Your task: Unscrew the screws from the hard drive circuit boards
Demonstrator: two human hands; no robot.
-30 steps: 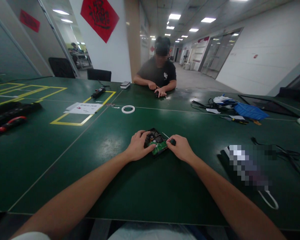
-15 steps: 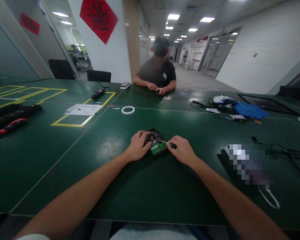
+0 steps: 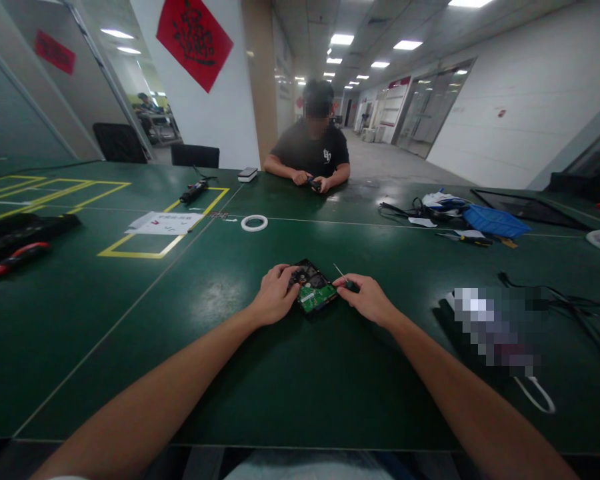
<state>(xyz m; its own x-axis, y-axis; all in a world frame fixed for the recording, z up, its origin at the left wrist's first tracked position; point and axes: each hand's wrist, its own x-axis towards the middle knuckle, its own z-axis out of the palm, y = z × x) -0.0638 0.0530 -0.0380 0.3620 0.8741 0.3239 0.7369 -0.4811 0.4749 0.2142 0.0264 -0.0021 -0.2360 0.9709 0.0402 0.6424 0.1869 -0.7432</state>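
A hard drive (image 3: 316, 293) lies on the green table with its green circuit board facing up. My left hand (image 3: 276, 295) grips its left edge, fingers over the dark metal part and thumb near the board. In my right hand (image 3: 364, 297) is a small screwdriver (image 3: 351, 285) with a dark green handle, held between thumb and fingers. Its thin shaft points up and to the left, away from the drive's surface. The fingers of my right hand are close to the drive's right edge; whether they touch it I cannot tell.
Beyond the drive lies a white tape roll (image 3: 254, 223). A pixelated item with a white loop (image 3: 535, 397) is at right, near black cables (image 3: 570, 303). A blue basket (image 3: 495, 221) and tools lie farther back. Across the table sits a person (image 3: 313, 143) handling a small dark object.
My right hand has turned the screwdriver, so its tip has lifted off the drive and now points up and away. My left hand keeps its hold. The view has shifted slightly.
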